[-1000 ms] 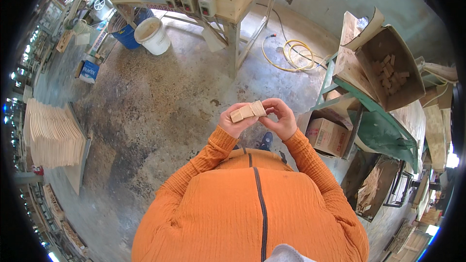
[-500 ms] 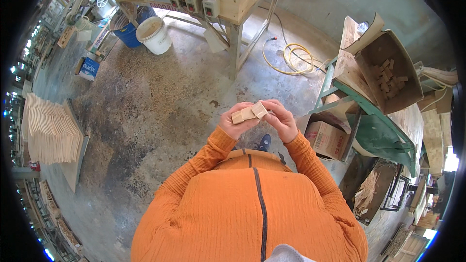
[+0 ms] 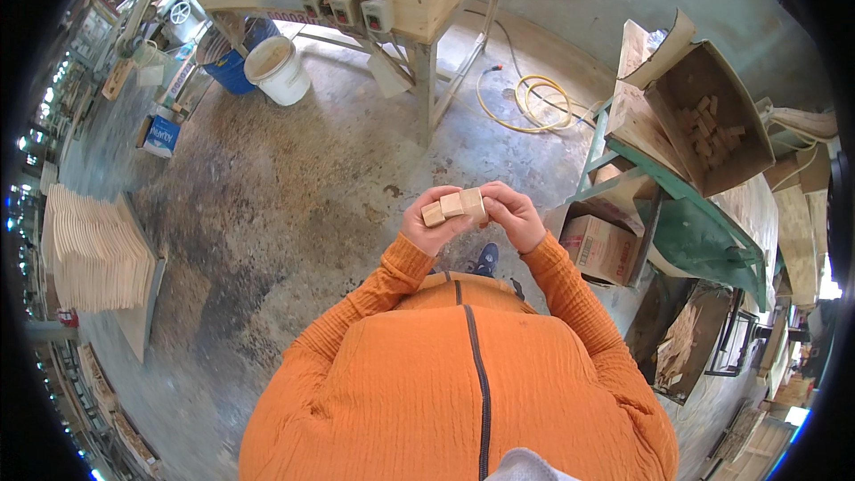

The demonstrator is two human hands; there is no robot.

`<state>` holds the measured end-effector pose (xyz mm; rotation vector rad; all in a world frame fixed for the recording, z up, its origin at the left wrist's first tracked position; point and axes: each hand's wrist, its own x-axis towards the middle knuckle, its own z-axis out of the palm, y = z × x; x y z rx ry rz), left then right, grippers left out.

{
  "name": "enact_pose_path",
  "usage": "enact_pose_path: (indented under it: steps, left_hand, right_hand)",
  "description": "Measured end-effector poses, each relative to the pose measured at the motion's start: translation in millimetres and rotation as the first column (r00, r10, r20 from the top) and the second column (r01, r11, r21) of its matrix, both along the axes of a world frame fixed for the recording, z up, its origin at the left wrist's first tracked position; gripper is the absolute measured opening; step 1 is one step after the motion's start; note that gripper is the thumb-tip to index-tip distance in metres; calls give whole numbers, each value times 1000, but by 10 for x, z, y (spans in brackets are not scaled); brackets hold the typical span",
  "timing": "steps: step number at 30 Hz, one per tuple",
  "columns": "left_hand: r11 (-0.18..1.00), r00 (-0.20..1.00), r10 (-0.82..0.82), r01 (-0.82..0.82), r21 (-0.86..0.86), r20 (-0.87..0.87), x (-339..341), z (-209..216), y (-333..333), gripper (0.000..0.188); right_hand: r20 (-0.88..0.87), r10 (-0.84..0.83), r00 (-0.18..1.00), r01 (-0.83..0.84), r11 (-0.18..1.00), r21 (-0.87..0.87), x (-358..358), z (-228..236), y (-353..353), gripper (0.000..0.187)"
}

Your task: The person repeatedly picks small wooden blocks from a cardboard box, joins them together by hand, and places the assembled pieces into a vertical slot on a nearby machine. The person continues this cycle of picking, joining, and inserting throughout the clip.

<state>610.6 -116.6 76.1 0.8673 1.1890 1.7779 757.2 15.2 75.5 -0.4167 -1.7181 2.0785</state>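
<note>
Several small pale wooden blocks lie in a short row between my hands, in front of my waist. My left hand is closed around the left end of the row, where an end block shows. A middle block sits against it. My right hand pinches the right-hand block with thumb and fingers. The undersides of the blocks are hidden by my palms and fingers.
At the right, a cardboard box with wooden blocks tilts on a green-framed bench. A workbench stands ahead, a white bucket beside it. Curved wooden pieces are stacked at left; a yellow hose lies coiled.
The blocks have turned in my fingers: the right-hand one lies straighter, and the middle one shows more of its face. Both hands stay in nearly the same place. The view has shifted slightly.
</note>
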Motion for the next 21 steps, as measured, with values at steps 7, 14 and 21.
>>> enact_pose_path:
  steps: [7,14,21]
  left_hand:
    - [998,996,-31,27,-61,-78,-5,29,-3,34]
    - [997,911,63,-44,56,-408,-19,138,-19,32]
    - [984,748,179,-123,132,-640,-50,186,-40,35]
  right_hand:
    - [-51,-135,990,144,958,250,34,63,-151,30]
    - [-53,-171,984,173,839,515,77,160,-161,44]
    - [-135,-176,975,222,744,631,13,225,-164,45]
